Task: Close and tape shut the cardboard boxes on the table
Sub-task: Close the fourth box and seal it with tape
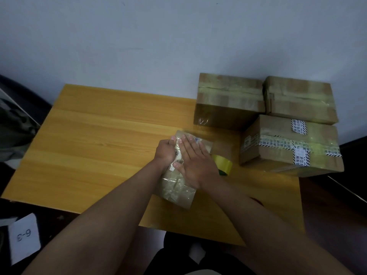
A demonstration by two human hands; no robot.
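Watching the head view remotely. I am seeing both hands working on the small box [178, 171], which is lying on the counter [95, 139] near its front edge, well apart from the three larger boxes at the right rear.

Risks, as I judge them:
- The clear tape on the small box is looking wrinkled. If the right hand [195, 165] is pressing unevenly, creases or air pockets could be getting locked in and the seam may lift.
- The left hand [165, 153] is bearing on one end only. Too much push from the right could be sliding the light box across the smooth counter.
- The tape roll [223, 164] is sitting just beside the right hand, partly hidden by it. I cannot tell whether the strip is cut from the roll. If not, a sweep could be dragging the roll or peeling the strip.

Position relative to fingers: the box is lying directly under both hands. The right fingers [185, 144] are lying straight and close together, flat on the top face, tips reaching the far end. The left fingers [172, 138] are curling over the far left edge, gripping it.

The three larger boxes [290, 143] are appearing already taped.
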